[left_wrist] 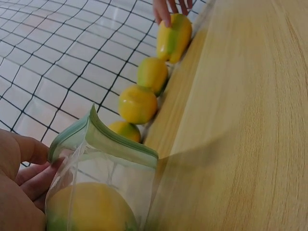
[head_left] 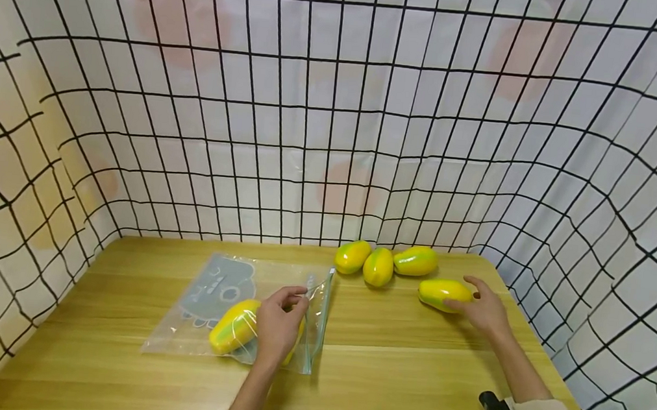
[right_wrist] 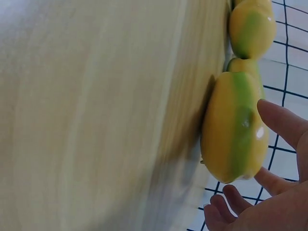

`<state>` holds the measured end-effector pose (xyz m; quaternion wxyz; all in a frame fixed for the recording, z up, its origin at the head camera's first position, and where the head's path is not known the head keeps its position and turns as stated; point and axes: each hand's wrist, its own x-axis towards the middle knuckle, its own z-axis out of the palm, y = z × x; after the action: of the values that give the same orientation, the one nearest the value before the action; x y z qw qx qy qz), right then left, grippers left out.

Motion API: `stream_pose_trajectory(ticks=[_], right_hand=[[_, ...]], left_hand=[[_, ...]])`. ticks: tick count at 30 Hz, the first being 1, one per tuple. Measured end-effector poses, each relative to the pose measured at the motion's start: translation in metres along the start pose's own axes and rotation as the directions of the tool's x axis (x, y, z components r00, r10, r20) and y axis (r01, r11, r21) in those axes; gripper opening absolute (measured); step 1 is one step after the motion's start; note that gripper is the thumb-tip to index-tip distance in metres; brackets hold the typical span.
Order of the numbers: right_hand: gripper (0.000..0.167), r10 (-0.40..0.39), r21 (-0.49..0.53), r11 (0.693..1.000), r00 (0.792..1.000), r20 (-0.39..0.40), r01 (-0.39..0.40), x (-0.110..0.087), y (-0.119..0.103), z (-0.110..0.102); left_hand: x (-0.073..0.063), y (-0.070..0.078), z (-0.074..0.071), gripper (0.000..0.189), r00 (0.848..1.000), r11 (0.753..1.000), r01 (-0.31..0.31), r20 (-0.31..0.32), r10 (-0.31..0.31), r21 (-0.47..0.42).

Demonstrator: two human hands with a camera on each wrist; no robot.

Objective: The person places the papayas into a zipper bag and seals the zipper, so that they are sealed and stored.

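Observation:
On the left of the table lies a clear zip bag [head_left: 176, 332] with a grey cartoon print and a pale green zip edge [left_wrist: 122, 144]. Inside it is a yellow-green papaya [head_left: 232, 328]; more yellow shows beside the wrist, mostly hidden by the hand. My left hand [head_left: 279, 324] pinches the bag near its mouth, which gapes in the left wrist view. On the right, my right hand [head_left: 485, 310] is at the near end of another papaya [right_wrist: 235, 127], thumb and fingers spread around it and not closed. That papaya rests on the table.
Three more papayas, left [head_left: 352, 257], middle [head_left: 378, 267] and right [head_left: 415, 261], sit together at the table's back edge. White walls behind black grid netting [head_left: 337, 109] enclose the wooden table [head_left: 383, 379] at the back and sides.

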<state>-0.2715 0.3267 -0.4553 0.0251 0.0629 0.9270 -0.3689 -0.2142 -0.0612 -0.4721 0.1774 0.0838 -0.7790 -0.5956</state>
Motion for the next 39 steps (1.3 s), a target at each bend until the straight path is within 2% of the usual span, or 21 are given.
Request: stream_pose_trajectory(ticks=[10, 21, 30, 35, 39], right_hand=[[0.090, -0.050, -0.042, 0.998, 0.999, -0.020, 0.050, 0.002, 0.005, 0.008], [0.086, -0.039, -0.055, 0.998, 0.998, -0.050, 0.036, 0.002, 0.011, 0.009], [0.088, 0.002, -0.007, 1.000, 0.994, -0.106, -0.003, 0.001, 0.012, 0.015], [0.087, -0.008, 0.028, 1.000, 0.992, -0.127, 0.012, -0.003, 0.005, 0.020], [0.087, -0.027, 0.046, 0.998, 0.994, -0.109, 0.032, -0.008, -0.005, 0.023]], left_hand=[[-0.001, 0.002, 0.000, 0.014, 1.000, 1.000, -0.005, -0.007, 0.005, 0.012], [-0.001, 0.001, 0.002, 0.014, 1.000, 1.000, -0.016, -0.005, 0.016, 0.004], [0.000, -0.001, 0.002, 0.014, 1.000, 1.000, -0.010, -0.002, 0.010, 0.001], [0.000, 0.000, 0.001, 0.014, 1.000, 1.000, -0.025, -0.011, 0.025, 0.011], [-0.001, 0.000, 0.001, 0.014, 0.999, 0.999, -0.042, -0.018, 0.043, 0.024]])
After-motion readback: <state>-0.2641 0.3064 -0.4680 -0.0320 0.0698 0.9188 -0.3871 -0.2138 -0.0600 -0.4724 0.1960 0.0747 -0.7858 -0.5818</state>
